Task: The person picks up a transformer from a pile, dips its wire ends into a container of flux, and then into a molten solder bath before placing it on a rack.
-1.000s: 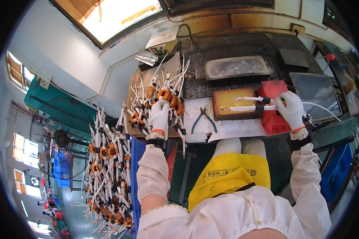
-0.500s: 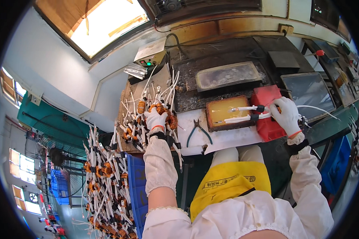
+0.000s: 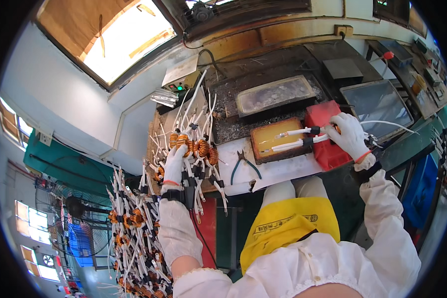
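A coil part with two long white-sleeved leads (image 3: 295,139) is pinched in the gloved right hand (image 3: 349,135), fingers closed around its body; the lead tips reach out to the left over a shallow tray of yellow liquid (image 3: 277,139). Just under that hand sits a red box (image 3: 325,130). The gloved left hand (image 3: 175,163) lies on a heap of copper coils (image 3: 196,148); whether its fingers grip one I cannot tell. Between the hands, green-handled pliers (image 3: 243,166) lie on the white sheet (image 3: 278,171). Beyond the tray is a grey trough (image 3: 275,94).
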Available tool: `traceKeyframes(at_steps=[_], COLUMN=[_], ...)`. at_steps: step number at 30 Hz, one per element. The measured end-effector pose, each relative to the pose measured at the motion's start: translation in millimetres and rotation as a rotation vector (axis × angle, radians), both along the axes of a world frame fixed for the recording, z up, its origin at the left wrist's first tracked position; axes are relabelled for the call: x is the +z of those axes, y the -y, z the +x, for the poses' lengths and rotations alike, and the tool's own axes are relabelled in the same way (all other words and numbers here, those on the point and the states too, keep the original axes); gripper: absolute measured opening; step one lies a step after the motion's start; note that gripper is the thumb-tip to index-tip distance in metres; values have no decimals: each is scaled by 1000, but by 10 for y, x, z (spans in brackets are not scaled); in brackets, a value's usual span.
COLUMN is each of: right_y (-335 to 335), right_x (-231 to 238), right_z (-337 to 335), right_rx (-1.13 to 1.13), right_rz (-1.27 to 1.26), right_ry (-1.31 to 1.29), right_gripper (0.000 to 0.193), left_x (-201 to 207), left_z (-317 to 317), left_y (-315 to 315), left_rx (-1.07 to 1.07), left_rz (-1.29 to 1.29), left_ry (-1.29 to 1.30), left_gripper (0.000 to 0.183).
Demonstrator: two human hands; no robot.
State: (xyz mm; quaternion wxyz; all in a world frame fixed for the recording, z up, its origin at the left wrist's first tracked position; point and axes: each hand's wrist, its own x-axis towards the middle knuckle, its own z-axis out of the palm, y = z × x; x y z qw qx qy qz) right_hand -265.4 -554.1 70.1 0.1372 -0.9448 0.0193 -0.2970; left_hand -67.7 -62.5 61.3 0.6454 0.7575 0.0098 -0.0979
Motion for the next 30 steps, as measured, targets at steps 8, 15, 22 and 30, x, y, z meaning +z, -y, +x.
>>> traceKeyframes(at_steps=[8,15,22,30], right_y=[23,71,-96,-790], right_x=[92,13,227,793], right_z=[-154,-263,-301,-192], right_rx=[22,-20,15,97], right_rz=[-181,-139,-45,715], right_ry=[-2,-18,249,-62], right_gripper=[49,65,66,95], left_x=[170,656,1152,1438], left_z=[-324,-525,-684,-872], left_y=[123,576,1307,2495], left_rx=[5,-132,-388,-768], left_rz=[-406,-403,-248,-195], left_ry=[-5,92,108,154], left_gripper=[30,32,34,46])
